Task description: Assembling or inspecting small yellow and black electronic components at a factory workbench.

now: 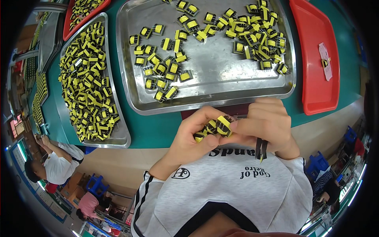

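Observation:
Close to my chest, my left hand point(190, 137) is closed around several small yellow-and-black transformers point(200, 136). The fingertips of my right hand point(269, 122) meet one transformer point(224, 125) at the right end of that group. A pair of black tweezers point(261, 147) is tucked in my right hand, its tips pointing down toward my shirt. Just beyond my hands lies a big metal tray point(221, 94) with many of the same transformers in two loose clusters, left and right. My right fingers partly hide the transformer they touch.
On the left, a narrower metal tray point(125, 139) is heaped with transformers, and a red tray point(106, 4) of more stands behind it. A red tray point(320, 96) at the right holds a pink paper slip point(326, 71). The green tabletop point(152, 132) ends near my body. Other people work further off.

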Demonstrator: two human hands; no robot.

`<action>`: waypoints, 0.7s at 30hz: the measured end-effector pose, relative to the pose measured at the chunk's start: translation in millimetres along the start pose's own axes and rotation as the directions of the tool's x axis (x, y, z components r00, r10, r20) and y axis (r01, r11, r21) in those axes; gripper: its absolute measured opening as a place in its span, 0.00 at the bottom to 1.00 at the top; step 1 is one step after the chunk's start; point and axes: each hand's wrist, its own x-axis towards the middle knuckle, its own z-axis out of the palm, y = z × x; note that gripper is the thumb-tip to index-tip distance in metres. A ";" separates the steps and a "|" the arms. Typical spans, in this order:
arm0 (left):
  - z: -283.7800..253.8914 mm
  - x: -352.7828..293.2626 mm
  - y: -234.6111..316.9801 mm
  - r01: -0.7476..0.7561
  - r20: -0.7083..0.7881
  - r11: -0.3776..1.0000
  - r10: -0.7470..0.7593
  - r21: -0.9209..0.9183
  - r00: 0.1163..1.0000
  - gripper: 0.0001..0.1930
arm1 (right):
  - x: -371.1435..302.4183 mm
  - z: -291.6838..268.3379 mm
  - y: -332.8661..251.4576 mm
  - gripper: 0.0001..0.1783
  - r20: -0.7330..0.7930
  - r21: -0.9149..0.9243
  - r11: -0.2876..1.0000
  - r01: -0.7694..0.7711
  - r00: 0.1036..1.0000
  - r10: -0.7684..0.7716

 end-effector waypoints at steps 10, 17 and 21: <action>-2.5 2.0 10.3 -0.262 -0.119 0.749 0.413 0.609 0.903 0.21 | 5.4 -5.7 4.1 0.16 0.034 0.046 0.995 -0.090 0.995 0.089; -3.7 0.4 12.7 -0.313 -0.045 0.650 0.472 0.693 0.880 0.20 | 7.1 -19.4 -3.1 0.18 0.113 -0.224 0.964 0.145 0.986 -0.122; 1.1 1.2 18.1 -0.269 -0.086 0.686 0.436 0.676 0.896 0.19 | 5.9 -19.3 -4.5 0.19 0.128 -0.242 0.957 0.159 0.983 -0.131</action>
